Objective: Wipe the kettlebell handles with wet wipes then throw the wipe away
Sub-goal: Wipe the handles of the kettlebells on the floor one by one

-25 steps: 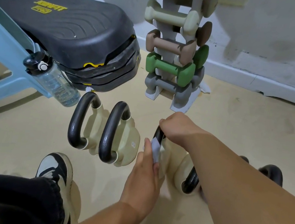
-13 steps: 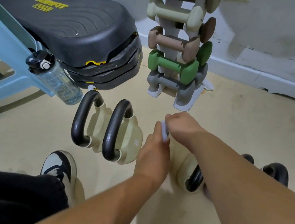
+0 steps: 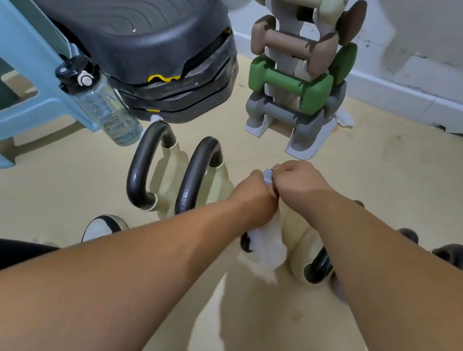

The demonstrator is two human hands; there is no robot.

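Hands: left hand (image 3: 254,192) and right hand (image 3: 300,182) both pinch the wet wipe (image 3: 266,247) over a kettlebell handle (image 3: 319,266). Wiping under way, I judge; disposal remains.

Beige floor (image 3: 399,199), grey-white wall (image 3: 451,42), pale blue stool (image 3: 21,35).

A person's left hand (image 3: 254,192) and right hand (image 3: 297,181) grip a white wet wipe (image 3: 266,245) over cream kettlebells (image 3: 301,238) beside a dumbbell rack (image 3: 296,65).
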